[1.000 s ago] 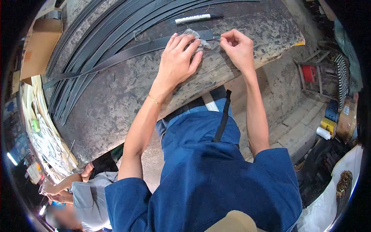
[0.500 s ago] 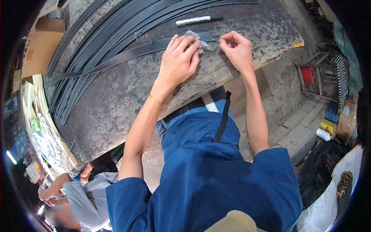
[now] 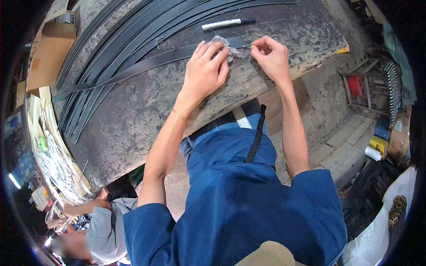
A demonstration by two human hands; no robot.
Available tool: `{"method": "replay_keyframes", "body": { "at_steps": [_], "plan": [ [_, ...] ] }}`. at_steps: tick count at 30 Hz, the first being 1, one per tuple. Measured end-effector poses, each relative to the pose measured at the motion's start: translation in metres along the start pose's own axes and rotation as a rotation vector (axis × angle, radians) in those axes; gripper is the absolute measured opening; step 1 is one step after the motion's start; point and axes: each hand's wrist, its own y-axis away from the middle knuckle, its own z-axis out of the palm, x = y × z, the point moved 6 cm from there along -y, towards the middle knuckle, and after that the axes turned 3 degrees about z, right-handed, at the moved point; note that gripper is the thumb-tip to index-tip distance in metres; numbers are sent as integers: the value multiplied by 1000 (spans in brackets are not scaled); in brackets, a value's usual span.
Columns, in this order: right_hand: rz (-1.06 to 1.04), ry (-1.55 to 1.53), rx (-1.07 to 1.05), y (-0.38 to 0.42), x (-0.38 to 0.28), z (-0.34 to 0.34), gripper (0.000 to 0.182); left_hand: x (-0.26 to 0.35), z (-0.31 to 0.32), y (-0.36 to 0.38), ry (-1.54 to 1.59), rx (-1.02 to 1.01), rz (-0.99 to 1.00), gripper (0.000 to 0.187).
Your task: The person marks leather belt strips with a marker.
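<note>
A dark leather strap (image 3: 155, 61) with light stitching along its edges lies across the worktable, its end between my two hands. My left hand (image 3: 204, 73) rests over this end, with its fingers bent onto a crumpled whitish piece of plastic or cloth (image 3: 232, 52). Just past the strap's tip, my right hand (image 3: 272, 57) is closed in a pinch. Something thin shows at those fingertips, too small to name. A white marker with a dark cap (image 3: 222, 24) lies beyond the strap.
Several more stitched straps (image 3: 133, 33) curve over the worktable (image 3: 128, 117), with loose threads among them. A cardboard box (image 3: 51, 53) stands at the left. Another person in a grey shirt (image 3: 106, 230) is at lower left. A stool frame (image 3: 366, 84) stands at the right.
My right hand has shifted very slightly left, still pinched near the strap's tip. My left hand stays in place. The other person's arms have moved at the lower left.
</note>
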Motion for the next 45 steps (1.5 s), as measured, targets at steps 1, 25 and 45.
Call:
{"method": "replay_keyframes", "body": {
  "at_steps": [1,25,45],
  "plan": [
    [-1,0,2,-1,3,1,7,0,0,0,-10,3,6,26],
    [117,-615,206,-5,25,-16,4,7,27,-38,24,-54,261,16],
    [96,-588,198,-7,25,-15,6,4,22,-27,-174,-221,249,49]
  ]
}}
